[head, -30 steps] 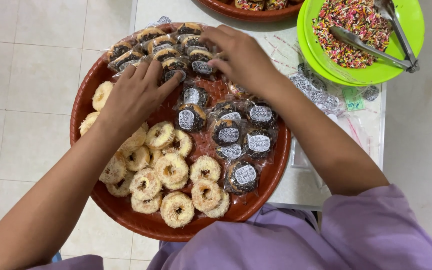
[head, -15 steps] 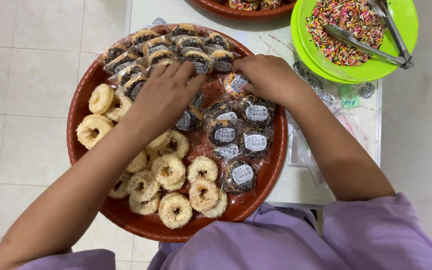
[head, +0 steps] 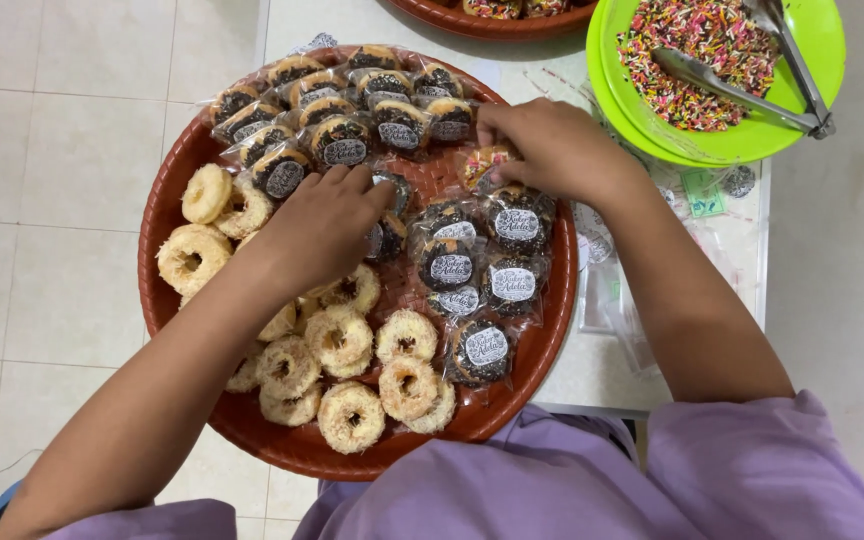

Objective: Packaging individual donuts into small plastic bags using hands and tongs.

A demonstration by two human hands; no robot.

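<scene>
A round red-brown tray [head: 164, 215] holds plain sugared ring doughnuts [head: 337, 338] at the lower left. Clear-wrapped chocolate doughnuts with round labels [head: 512, 283] fill its top and right. My left hand [head: 320, 228] lies palm down in the middle of the tray, fingers curled over wrapped doughnuts [head: 390, 236]; what is under the palm is hidden. My right hand [head: 554, 146] is at the tray's upper right, its fingertips pinching a wrapped sprinkle-topped doughnut [head: 479, 166].
A green bowl [head: 820, 70] of coloured sprinkles with metal tongs [head: 742, 90] stands at the top right. Another red tray [head: 492, 20] shows at the top edge. Empty clear wrappers [head: 612, 300] lie on the white table right of the tray. Tiled floor lies to the left.
Both hands have moved right and toward me across the tray. The right hand came down from the top rows and now pinches a wrapped doughnut at the upper right.
</scene>
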